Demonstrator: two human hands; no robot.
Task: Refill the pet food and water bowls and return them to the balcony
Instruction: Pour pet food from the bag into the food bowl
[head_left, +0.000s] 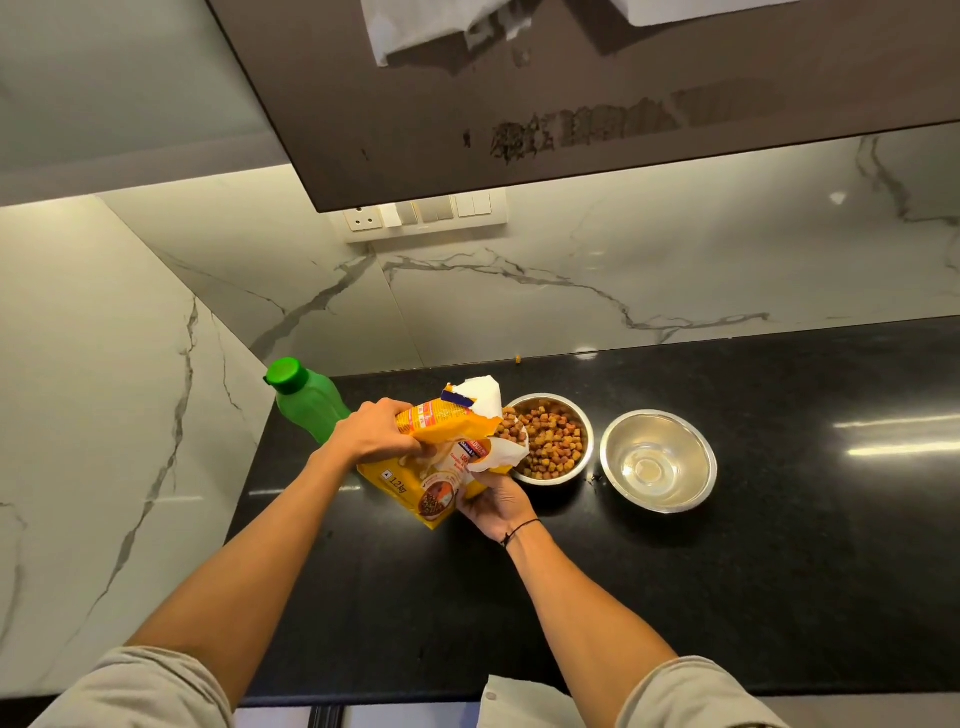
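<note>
A yellow pet food bag (415, 483) is tilted over the black counter, its torn white-lined mouth at the rim of a steel bowl (581, 415) heaped with brown kibble. My left hand (371, 439) grips the bag's upper part from above. My right hand (493, 504) holds the bag's lower side near the mouth. A second steel bowl (658, 460) stands to the right, apart from the first, and appears to hold a little clear water. A green capped bottle (304, 402) stands behind the bag at the left, by the wall.
The black counter (779, 545) stretches right and toward me. Marble walls close in the left side and back. A dark cabinet (571, 104) overhangs above, with a switch plate (423, 213) under it. One stray kibble (518, 358) lies at the back edge.
</note>
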